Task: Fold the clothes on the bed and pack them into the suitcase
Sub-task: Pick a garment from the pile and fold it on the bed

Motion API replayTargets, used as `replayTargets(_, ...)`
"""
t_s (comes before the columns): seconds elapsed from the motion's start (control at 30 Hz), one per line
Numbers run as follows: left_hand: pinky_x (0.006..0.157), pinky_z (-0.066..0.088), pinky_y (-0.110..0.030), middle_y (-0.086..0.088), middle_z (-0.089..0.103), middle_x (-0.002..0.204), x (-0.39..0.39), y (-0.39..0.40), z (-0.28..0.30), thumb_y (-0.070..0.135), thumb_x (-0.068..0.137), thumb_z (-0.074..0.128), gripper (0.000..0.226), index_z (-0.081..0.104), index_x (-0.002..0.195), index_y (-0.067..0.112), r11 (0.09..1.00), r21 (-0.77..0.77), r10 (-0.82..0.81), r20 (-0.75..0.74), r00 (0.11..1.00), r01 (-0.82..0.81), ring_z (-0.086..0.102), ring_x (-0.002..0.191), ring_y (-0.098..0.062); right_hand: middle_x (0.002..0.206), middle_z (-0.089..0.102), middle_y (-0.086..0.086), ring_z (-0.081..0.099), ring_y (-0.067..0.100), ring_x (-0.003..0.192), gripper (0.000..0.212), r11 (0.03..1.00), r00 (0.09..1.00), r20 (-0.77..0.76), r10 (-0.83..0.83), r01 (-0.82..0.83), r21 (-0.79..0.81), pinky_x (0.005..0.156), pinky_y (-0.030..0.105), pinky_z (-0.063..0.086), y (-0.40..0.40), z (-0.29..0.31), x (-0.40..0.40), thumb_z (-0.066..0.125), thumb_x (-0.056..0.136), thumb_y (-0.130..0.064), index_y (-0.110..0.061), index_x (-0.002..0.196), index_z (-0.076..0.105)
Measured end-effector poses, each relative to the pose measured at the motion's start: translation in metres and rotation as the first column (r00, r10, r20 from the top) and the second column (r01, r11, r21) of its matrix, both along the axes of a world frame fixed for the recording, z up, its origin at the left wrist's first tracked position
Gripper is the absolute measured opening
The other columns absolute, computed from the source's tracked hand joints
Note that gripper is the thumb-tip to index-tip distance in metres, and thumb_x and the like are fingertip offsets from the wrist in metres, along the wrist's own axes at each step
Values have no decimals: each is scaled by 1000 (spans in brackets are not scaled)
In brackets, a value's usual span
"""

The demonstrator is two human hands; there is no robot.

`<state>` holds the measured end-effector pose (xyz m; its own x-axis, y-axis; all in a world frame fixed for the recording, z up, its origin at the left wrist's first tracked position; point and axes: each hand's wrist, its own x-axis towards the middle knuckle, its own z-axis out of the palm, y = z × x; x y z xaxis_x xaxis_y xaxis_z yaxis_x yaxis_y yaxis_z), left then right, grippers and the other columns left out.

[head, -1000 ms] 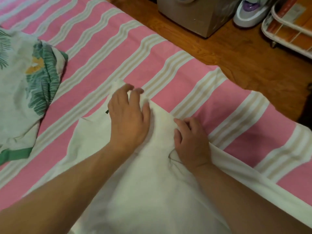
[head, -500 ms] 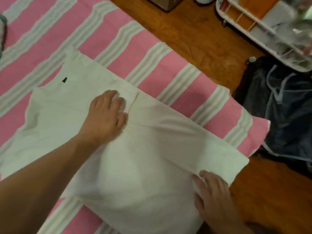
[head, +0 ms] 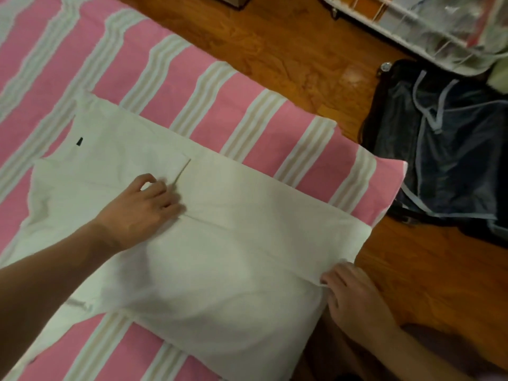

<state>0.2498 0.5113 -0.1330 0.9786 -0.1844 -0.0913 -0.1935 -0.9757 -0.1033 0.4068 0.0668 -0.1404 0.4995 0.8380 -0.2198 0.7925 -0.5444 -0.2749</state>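
1. White, soft cotton-like cloth fills the middle of the head view: a shirt (head: 220, 229) lies flat on the bed (head: 192, 86), partly folded, with one side turned in so a straight crease runs along its length.
2. Near the shirt's collar end sits a small black tag (head: 79, 141); any writing on it is too small to read.
3. At the shirt's middle, the left hand (head: 143, 204) rests on the cloth with its fingers bent, their tips at the edge of a folded sleeve; whether it grips that edge I cannot tell, as the fingers are blurred.
4. At the shirt's hem corner, which hangs past the edge of the bed, the right hand (head: 354, 295) pinches the fabric between its curled fingers and thumb.
5. Under the shirt, the bed's sheet is smooth woven cloth in broad pink bands broken by beige and white stripes.
6. Beyond the shirt's hem end, on the glossy wooden floor (head: 302, 50), the suitcase (head: 445, 149) lies open, with a dark blue lining crossed by pale grey straps.
7. Farther from the shirt than the suitcase, a white wire rack (head: 406, 26) holds things wrapped in clear plastic.
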Motion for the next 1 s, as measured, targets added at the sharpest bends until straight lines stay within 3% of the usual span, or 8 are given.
replayTargets(0.17, 99, 39, -51, -14, 62, 128, 14, -47, 2, 33, 92, 53, 37, 66, 122, 14, 968, -80, 234, -34, 972, -236, 57, 118, -39, 110, 61, 0, 51, 19, 104, 24, 990, 990, -8, -138, 138, -2, 92, 40, 48, 9, 11, 29, 53, 95, -29, -18, 109, 68)
replayTargets(0.33, 124, 16, -55, -15, 1, 169, 19, -133, -38, 59, 105, 22, 64, 15, 162, 31, 942, -166, 251, -235, 939, -293, -2, 156, -38, 121, 53, -2, 46, 18, 115, 34, 906, 896, -161, -415, 391, -162, 95, 37, 43, 44, 6, 102, 58, 98, -37, -22, 129, 54)
replayTargets(0.53, 125, 7, -58, -16, -8, 169, 14, -149, -57, 59, 103, 26, 68, 2, 162, 35, 917, -151, 317, -285, 905, -369, -11, 154, -41, 98, 56, -10, 56, 19, 102, 14, 907, 906, -306, -291, 159, -390, 79, 35, 46, 57, 12, 136, 61, 98, -40, -31, 107, 55)
replayTargets(0.63, 125, 5, -57, -13, -10, 169, 1, -194, -35, 46, 100, 34, 68, 9, 162, 35, 749, -258, 531, -315, 786, -610, -16, 154, -38, 111, 54, 1, 49, 20, 104, 27, 967, 994, 47, -102, 110, -229, 88, 39, 50, 73, 24, 110, 66, 93, -30, -19, 116, 59)
replayTargets(0.77, 127, 3, -49, -8, -1, 171, -56, -233, -16, 44, 105, 34, 58, 21, 161, 35, 601, -328, 614, -394, 684, -729, -10, 157, -30, 115, 54, 2, 53, 17, 100, 28, 984, 975, -138, 172, -175, -17, 87, 31, 53, 125, 25, 35, 67, 91, -18, -16, 118, 61)
replayTargets(0.83, 122, 23, -55, -15, 23, 166, -99, -218, -13, 41, 104, 40, 55, 36, 157, 25, 363, -336, 832, -303, 465, -869, 17, 154, -36, 112, 52, -1, 54, 15, 93, 26, 944, 918, -232, 322, -330, 4, 78, 27, 53, 149, 16, -9, 67, 90, -20, -18, 115, 62)
replayTargets(0.93, 114, 34, -57, -28, 37, 153, -178, -156, -4, 40, 94, 50, 67, 40, 151, 8, -248, -353, 965, -169, -200, -902, 33, 142, -43, 103, 53, -2, 58, 17, 75, 25, 900, 845, -323, 426, -433, 53, 63, 26, 50, 163, 6, -76, 74, 83, -20, -19, 106, 64)
replayTargets(1.0, 117, 29, -59, -28, 29, 158, -224, -112, 2, 46, 92, 55, 78, 30, 156, 8, -386, -283, 921, -175, -349, -878, 31, 143, -46, 104, 51, -3, 57, 16, 75, 27, 881, 811, -360, 461, -468, 74, 64, 26, 49, 155, -3, -118, 71, 84, -23, -20, 109, 61)
